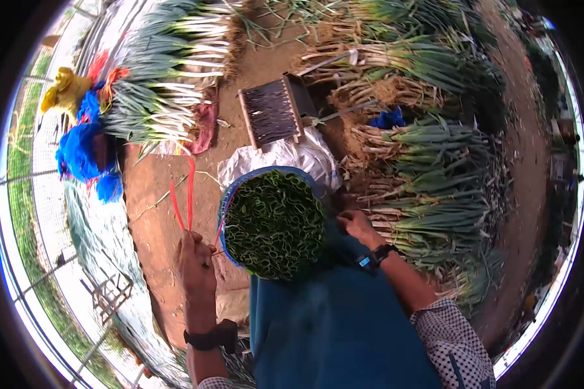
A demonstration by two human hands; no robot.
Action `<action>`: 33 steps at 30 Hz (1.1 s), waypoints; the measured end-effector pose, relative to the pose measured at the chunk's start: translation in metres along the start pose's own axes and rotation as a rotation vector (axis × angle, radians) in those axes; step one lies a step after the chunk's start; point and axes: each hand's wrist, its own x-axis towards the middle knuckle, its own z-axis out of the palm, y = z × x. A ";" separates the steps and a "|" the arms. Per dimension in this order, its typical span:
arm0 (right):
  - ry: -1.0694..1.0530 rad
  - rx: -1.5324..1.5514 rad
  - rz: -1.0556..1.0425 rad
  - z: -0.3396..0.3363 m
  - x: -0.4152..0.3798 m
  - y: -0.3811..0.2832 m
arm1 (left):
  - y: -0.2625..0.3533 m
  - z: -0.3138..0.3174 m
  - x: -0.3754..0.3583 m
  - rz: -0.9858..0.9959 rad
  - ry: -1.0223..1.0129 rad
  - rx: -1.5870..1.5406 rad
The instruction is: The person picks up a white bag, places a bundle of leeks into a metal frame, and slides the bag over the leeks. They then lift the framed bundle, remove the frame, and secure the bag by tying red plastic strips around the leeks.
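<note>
A round bundle of green leaf tops [276, 223], probably leeks or long onions, stands upright in front of me, its cut ends facing up inside a blue rim [266, 170]. To its left, my left hand [198, 269] is closed on a red tie strip [191, 188], with two ends sticking up above the fingers. A thin red strand runs from that hand along the bundle's left edge. My right hand [362, 228] is at the bundle's right side with fingers curled; anything between them is hidden. Blue cloth [331, 324] covers my front.
A wooden-framed rack with dark bristles or spikes [266, 113] stands beyond the bundle, near a white sack [289, 155]. Leeks lie in rows at left [169, 71] and are piled at right [435, 162]. Blue netting [84, 152] lies at far left.
</note>
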 end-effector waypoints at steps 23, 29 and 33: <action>0.297 -0.045 -0.039 0.101 -0.011 -0.018 | 0.018 0.033 0.020 -0.103 -0.335 0.391; 0.244 0.567 0.011 0.079 -0.042 -0.025 | 0.013 0.033 0.000 -0.036 -0.224 0.460; 0.003 0.915 0.166 0.059 -0.055 -0.044 | -0.013 0.032 -0.003 -0.059 -0.250 0.320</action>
